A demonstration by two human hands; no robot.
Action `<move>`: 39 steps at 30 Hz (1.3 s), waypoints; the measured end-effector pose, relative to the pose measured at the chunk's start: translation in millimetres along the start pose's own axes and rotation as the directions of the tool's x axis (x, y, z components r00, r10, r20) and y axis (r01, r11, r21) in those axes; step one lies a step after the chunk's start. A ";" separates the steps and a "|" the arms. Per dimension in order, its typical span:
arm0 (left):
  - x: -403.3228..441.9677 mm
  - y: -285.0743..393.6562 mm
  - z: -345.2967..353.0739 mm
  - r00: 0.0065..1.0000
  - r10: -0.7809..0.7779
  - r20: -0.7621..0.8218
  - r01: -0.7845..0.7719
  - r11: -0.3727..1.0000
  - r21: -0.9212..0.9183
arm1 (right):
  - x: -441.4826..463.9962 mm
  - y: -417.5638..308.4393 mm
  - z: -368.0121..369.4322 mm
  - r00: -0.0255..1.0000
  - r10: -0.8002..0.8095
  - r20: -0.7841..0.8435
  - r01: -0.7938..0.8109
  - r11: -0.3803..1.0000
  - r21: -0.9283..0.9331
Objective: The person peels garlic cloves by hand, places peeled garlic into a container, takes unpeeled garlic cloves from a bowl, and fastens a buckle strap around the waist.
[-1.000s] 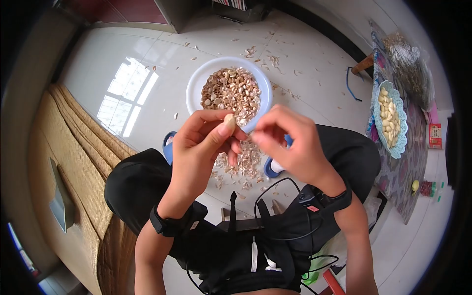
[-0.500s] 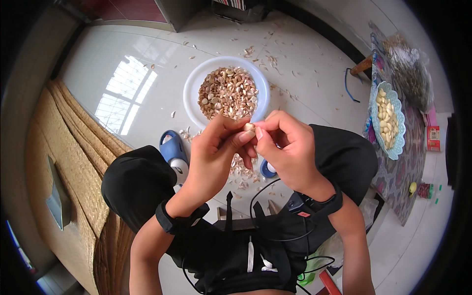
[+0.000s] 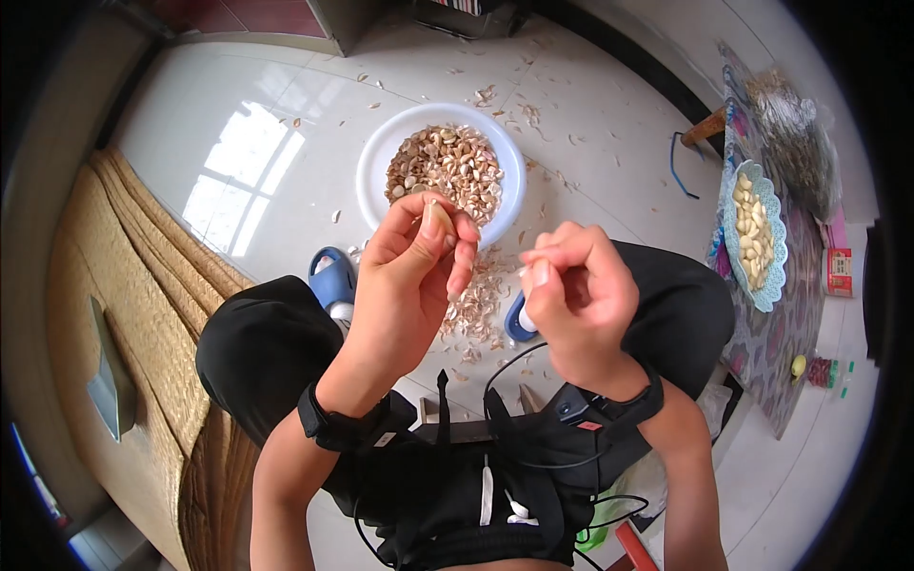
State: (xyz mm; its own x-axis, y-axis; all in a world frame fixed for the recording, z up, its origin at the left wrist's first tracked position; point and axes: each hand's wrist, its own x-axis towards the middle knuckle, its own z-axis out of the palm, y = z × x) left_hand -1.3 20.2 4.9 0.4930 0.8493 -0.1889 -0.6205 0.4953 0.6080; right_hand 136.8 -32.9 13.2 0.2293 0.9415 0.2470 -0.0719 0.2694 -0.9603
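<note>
Raised over the near edge of a white basin [image 3: 369, 181], my left hand [image 3: 405, 271] is closed, its thumb and fingers pinching a garlic clove [image 3: 442, 221] that they mostly cover. My right hand [image 3: 583, 300] is held apart to the right, thumb and forefinger pressed together; a tiny pale bit seems to show at their tips, too small to name. Many unpeeled garlic cloves [image 3: 447, 167] fill the basin on the floor. Below and between my hands lies a heap of garlic skins [image 3: 473, 309].
At right, a scalloped light-blue dish [image 3: 778, 271] of peeled cloves [image 3: 752, 233] stands on a patterned cloth-covered surface [image 3: 776, 362], beside a plastic bag [image 3: 800, 143]. Woven mats [image 3: 143, 314] lie at left. Loose skins dot the tiled floor [image 3: 324, 114]. A black cable [image 3: 490, 381] crosses my lap.
My hands were together at the clove and have separated. The left hand rose slightly with the clove, turning upward; the right hand moved right and a little down.
</note>
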 end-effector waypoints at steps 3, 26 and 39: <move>-0.2 4.9 4.5 0.998 0.048 -0.028 -0.049 0.999 -0.023 | 15.9 -12.4 -10.3 0.909 0.078 0.410 0.120 0.892 -0.435; -6.4 -13.7 6.8 0.948 0.310 0.077 -0.282 0.699 0.657 | 14.8 -11.0 -6.0 0.892 0.407 0.198 -0.442 0.879 0.181; -2.5 -16.9 6.2 0.984 0.178 -0.026 -0.136 0.831 0.540 | 6.3 -4.6 1.3 0.882 0.469 0.042 -0.467 0.860 0.206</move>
State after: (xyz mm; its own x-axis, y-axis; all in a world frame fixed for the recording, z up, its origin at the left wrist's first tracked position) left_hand 11.8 8.6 -0.1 0.3583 0.9285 -0.0973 -0.2536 0.1971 0.9470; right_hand 137.3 -28.0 19.4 0.1276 0.9655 -0.2272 -0.3687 -0.1665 -0.9145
